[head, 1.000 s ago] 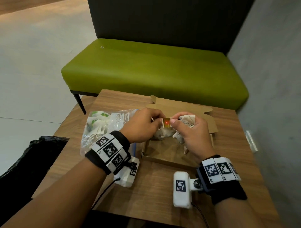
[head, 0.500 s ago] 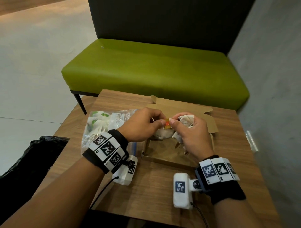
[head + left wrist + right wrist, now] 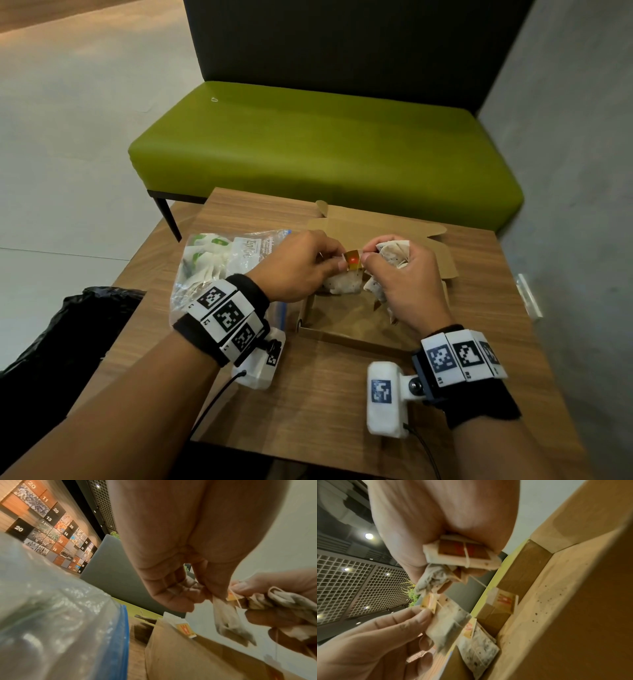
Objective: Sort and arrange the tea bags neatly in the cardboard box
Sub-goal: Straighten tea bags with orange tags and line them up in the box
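Head view: left hand (image 3: 294, 263) pinches one tea bag (image 3: 344, 286) above the cardboard box (image 3: 346, 337), apparently separating it; right hand (image 3: 404, 277) clutches the bundle (image 3: 394, 253).

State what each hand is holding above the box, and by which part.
Left hand pinches one tea bag at its top, by the yellow tag. Right hand grips a bunch of tea bags in its curled fingers, fingertips on the same tag.

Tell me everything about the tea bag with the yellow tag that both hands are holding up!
The tea bag is a pale paper pouch flecked with dark tea, hanging upright over the open cardboard box. A string joins it to a small yellow tag with a red mark. The left hand pinches its top; the right hand, clutching a bunch of other bags, pinches the tag.
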Motion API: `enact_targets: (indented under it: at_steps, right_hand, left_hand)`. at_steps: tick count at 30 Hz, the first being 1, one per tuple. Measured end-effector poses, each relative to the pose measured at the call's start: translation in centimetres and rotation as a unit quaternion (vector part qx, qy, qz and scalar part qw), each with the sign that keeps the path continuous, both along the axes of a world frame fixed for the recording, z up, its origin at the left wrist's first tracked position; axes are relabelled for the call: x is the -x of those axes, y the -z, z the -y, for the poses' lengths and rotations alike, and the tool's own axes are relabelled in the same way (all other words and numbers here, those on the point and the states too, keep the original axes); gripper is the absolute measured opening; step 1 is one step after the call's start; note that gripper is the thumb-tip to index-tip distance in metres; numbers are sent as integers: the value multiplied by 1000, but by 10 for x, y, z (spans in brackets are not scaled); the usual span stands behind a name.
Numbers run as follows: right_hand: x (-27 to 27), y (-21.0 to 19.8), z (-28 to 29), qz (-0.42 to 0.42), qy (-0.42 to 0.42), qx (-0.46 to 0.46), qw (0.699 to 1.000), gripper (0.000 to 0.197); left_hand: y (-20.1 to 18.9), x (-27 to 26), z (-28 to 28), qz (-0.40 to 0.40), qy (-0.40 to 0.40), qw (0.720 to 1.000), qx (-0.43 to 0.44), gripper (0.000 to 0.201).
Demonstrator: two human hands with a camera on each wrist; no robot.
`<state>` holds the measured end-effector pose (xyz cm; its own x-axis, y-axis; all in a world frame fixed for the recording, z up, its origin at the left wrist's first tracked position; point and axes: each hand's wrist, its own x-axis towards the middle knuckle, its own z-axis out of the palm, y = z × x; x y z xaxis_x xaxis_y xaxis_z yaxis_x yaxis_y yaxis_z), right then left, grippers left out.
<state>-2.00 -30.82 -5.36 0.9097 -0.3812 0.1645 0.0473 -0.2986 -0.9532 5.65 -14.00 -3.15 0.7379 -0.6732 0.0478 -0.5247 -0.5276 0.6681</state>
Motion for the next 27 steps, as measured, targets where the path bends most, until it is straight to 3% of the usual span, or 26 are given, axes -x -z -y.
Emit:
enact_targets:
  at_steps: [4,9,15,24,27]
  right_hand:
    - [0,-1,-5,26,35,44,998,15]
    - [1,-4,-8,62,76,65,993,13]
    - [1,-4,-9,75,108,53,990,13]
    - [0,-2,-14,77,113,45,990,12]
    - [-1,-1,-13,73,128,31,989,9]
  left_hand:
    - [4,4,5,19,23,999,-41,23]
    - [4,5,6,0,-12,1000,-19,14]
    - [-4,15,10,-200,-43,970,132,8]
    - [-1,14,14,-115,-64,987,86,12]
    - [-4,18,17,-176,-94,975,103,8]
